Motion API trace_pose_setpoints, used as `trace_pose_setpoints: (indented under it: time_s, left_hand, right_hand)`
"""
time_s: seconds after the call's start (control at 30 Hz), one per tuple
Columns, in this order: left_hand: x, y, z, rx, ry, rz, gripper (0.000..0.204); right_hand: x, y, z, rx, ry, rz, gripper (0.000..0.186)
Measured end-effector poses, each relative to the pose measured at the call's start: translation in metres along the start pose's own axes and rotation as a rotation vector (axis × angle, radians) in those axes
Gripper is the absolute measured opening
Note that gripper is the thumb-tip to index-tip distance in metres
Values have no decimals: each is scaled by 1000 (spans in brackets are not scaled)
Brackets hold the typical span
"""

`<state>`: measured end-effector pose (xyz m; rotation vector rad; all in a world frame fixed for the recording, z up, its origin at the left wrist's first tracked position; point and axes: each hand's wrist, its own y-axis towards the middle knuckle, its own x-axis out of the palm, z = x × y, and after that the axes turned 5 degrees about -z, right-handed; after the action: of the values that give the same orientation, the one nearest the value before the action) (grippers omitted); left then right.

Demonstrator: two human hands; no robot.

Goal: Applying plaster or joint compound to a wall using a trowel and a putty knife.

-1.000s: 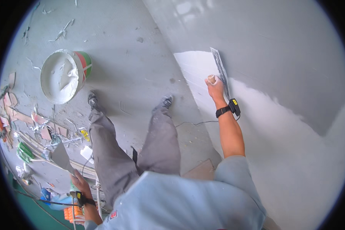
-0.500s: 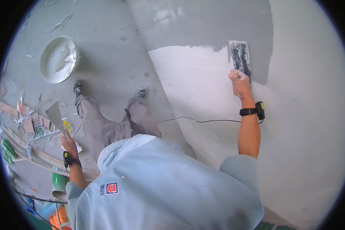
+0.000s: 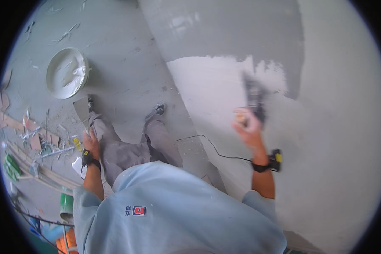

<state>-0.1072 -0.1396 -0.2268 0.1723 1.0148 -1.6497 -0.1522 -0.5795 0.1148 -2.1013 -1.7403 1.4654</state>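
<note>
Head view. The right hand (image 3: 247, 127) works on the wall side, at the right. Its fingers are curled closed around the handle of a trowel (image 3: 255, 95); both are motion-blurred, so the exact finger placement cannot be told. The trowel blade lies just beyond the fingers, on their far, right side. Its long axis runs mainly far to near, with the far end inclined to the left. Whether the blade touches the wall (image 3: 338, 97) cannot be determined.

Immediately beyond the blade, a white coat (image 3: 199, 80) ends in a ragged edge against a dark grey area (image 3: 237, 27). This edge crosses the wall from left to right, so the blade axis stands roughly across it. The right hand is the nearer of the two to this edge; the left is well apart from it.

The left hand (image 3: 91, 142) is over the floor side, beside the person's leg. Its fingers are closed on the handle of a broad scraper (image 3: 81, 109). The scraper blade points far and slightly left of the fingers, toward the bucket (image 3: 50, 74). The bucket stands on the floor (image 3: 122, 55) at the far left and contains white paste (image 3: 65, 76); the left hand is the nearer to it.

A black cable (image 3: 216, 149) extends leftward from the right wrist unit (image 3: 276, 160). Offcuts (image 3: 36, 142) lie on the floor left of the left hand.
</note>
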Motion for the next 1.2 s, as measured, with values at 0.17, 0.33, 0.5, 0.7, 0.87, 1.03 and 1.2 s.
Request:
trace_pose_setpoints:
  time_s: [0.17,0.33,0.5,0.7,0.87,1.03,1.2]
  left_hand:
    - [23,-6,-15,-143,150,-23,44]
    - [37,-30,-57,-274,234,-72,39]
    - [30,-66,-48,-462,179,51,25]
    - [49,-79,-35,-279,169,-12,28]
    - [56,-83,-25,-359,246,18,28]
    - [45,-87,-22,-381,296,2,29]
    - [39,-88,-20,-403,407,-23,28]
  right_hand:
    - [182,132,191,-12,64,-107,32]
    - [314,280,365,-2,-25,12,34]
    - [406,424,490,50,-45,82,33]
    - [413,486,537,123,-1,124,35]
    - [420,504,549,186,30,126,36]
    - [418,507,553,177,-67,151,36]
    - [401,488,522,153,-88,242,35]
